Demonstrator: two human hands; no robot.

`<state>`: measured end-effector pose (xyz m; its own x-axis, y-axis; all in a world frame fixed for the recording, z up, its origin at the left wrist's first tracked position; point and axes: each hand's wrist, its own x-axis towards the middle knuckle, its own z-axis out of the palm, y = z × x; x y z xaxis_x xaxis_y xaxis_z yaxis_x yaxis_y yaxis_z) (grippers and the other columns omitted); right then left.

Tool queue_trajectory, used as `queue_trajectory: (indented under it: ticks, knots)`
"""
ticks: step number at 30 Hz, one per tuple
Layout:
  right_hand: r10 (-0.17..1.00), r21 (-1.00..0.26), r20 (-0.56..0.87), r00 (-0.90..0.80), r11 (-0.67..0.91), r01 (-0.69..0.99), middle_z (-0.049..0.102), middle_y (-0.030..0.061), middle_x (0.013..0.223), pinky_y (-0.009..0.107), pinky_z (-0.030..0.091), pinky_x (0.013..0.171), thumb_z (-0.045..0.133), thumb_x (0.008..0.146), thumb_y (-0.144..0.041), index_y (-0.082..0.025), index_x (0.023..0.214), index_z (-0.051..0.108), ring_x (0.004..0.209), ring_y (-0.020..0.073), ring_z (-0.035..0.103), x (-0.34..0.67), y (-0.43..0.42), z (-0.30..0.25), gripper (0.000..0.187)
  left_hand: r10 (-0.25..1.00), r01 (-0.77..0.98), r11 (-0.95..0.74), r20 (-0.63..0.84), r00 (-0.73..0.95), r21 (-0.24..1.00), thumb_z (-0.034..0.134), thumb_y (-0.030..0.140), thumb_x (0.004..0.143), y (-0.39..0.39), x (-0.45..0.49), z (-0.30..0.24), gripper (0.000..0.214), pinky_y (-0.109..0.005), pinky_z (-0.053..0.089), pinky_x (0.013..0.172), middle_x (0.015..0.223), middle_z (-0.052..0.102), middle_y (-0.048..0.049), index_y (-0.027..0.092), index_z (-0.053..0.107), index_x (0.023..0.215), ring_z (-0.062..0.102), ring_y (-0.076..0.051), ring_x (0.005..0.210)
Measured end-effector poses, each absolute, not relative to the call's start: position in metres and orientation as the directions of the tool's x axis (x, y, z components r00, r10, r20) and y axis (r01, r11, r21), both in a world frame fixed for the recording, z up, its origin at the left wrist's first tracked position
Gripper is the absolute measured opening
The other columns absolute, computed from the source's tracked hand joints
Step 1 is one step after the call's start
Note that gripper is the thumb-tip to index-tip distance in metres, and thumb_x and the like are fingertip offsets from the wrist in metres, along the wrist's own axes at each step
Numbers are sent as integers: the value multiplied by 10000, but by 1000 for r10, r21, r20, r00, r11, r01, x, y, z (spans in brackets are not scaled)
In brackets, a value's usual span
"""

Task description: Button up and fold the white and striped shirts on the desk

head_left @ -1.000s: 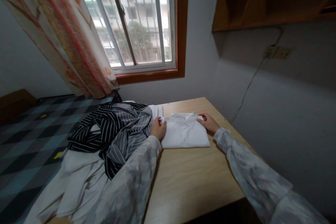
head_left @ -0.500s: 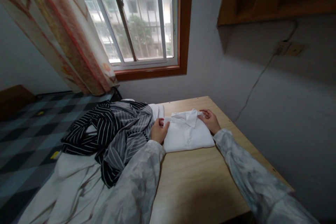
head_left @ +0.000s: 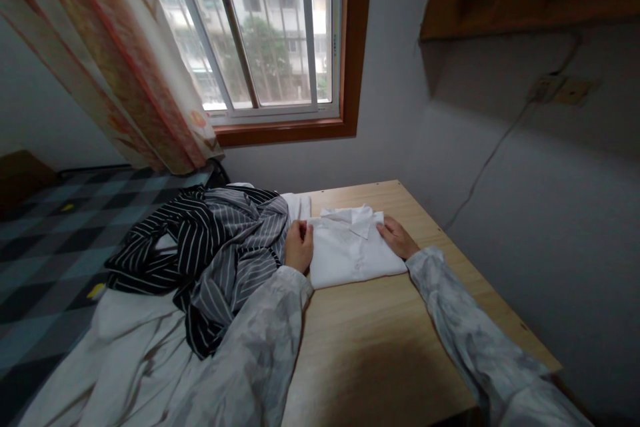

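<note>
A white collared shirt, folded into a neat rectangle, lies on the wooden table with its collar at the far side. My left hand pinches the shirt's left edge near the upper corner. On the opposite side, my right hand grips the right edge below the collar, thumb on top and the other fingers mostly hidden. Left of my left hand, a heap of black and grey striped clothes spreads beside the shirt.
Pale cloth lies under and in front of the striped heap. A bed with a checked cover is at the left. Beyond the table stand the wall and a window; a wooden shelf hangs at upper right, above a hanging cord.
My right hand has come down from the shirt's upper right corner and closed on its right edge. My left fingers have closed on the left edge. The view has shifted slightly.
</note>
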<state>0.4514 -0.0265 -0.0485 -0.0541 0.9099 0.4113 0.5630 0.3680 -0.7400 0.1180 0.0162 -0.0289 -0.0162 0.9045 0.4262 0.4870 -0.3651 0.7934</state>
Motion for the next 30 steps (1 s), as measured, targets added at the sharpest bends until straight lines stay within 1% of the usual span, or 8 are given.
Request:
queue_trajectory:
  ticks: [3, 6, 9, 17, 21, 25, 28, 30]
  knots:
    - [890, -662, 453, -51, 374, 650, 767, 118, 1124, 430, 506, 1063, 459, 1067, -506, -217, 1021, 762, 1127, 299, 668, 452, -22, -49, 422, 917, 495, -326, 396, -41, 805, 530, 357, 1043, 15, 119, -28, 174, -320, 470, 759, 840, 617, -11, 253, 497, 907, 611, -208, 796]
    - [906, -673, 420, 61, 266, 690, 740, 72, 878, 359, 516, 854, 517, 1031, -535, -201, 891, 741, 887, 260, 658, 451, -18, -49, 425, 933, 506, -264, 350, -80, 821, 533, 308, 1038, 13, 120, -26, 154, -315, 442, 723, 793, 602, 9, 261, 459, 912, 613, -206, 750]
    - [909, -724, 387, 154, 196, 662, 698, 30, 764, 306, 455, 705, 590, 987, -552, -190, 856, 736, 739, 216, 622, 447, -14, -48, 411, 936, 506, -249, 340, -95, 826, 550, 266, 1019, 12, 120, -23, 152, -311, 430, 699, 761, 600, 18, 262, 449, 906, 618, -205, 721]
    - [875, -714, 375, 307, 62, 697, 704, 37, 704, 310, 447, 666, 682, 908, -618, -229, 841, 684, 684, 222, 644, 436, -9, -43, 394, 921, 440, -285, 370, -121, 852, 578, 234, 982, 15, 119, -28, 81, -304, 486, 725, 860, 676, -18, 245, 503, 1010, 673, -207, 773]
    - [922, -850, 269, 278, 92, 518, 786, 72, 836, 329, 537, 712, 663, 905, -649, -210, 983, 716, 771, 244, 712, 446, -18, -42, 448, 908, 467, -297, 398, -131, 833, 554, 206, 986, 15, 118, -32, 85, -312, 485, 724, 871, 685, -28, 240, 515, 1053, 679, -215, 774]
    - [988, -954, 142, 60, 120, 274, 825, 115, 1096, 393, 619, 867, 703, 901, -604, -194, 1268, 705, 1001, 277, 770, 467, -41, -44, 550, 890, 465, -299, 419, -178, 833, 541, 175, 976, 17, 117, -33, 93, -315, 498, 732, 890, 687, -41, 241, 518, 1036, 687, -221, 796]
    - [986, -960, 142, -85, 158, 231, 763, 165, 1339, 474, 589, 1056, 811, 848, -562, -201, 1345, 683, 1247, 324, 724, 477, -65, -46, 627, 885, 452, -295, 419, -203, 842, 550, 160, 959, 18, 117, -33, 107, -315, 509, 736, 879, 684, -41, 244, 517, 1018, 692, -224, 798]
    - [977, -948, 180, -115, 204, 243, 701, 185, 1441, 508, 547, 1134, 859, 820, -548, -207, 1394, 656, 1330, 340, 682, 478, -81, -48, 697, 880, 452, -297, 424, -213, 841, 552, 158, 954, 19, 116, -33, 109, -315, 518, 745, 880, 685, -43, 245, 518, 1010, 697, -227, 804]
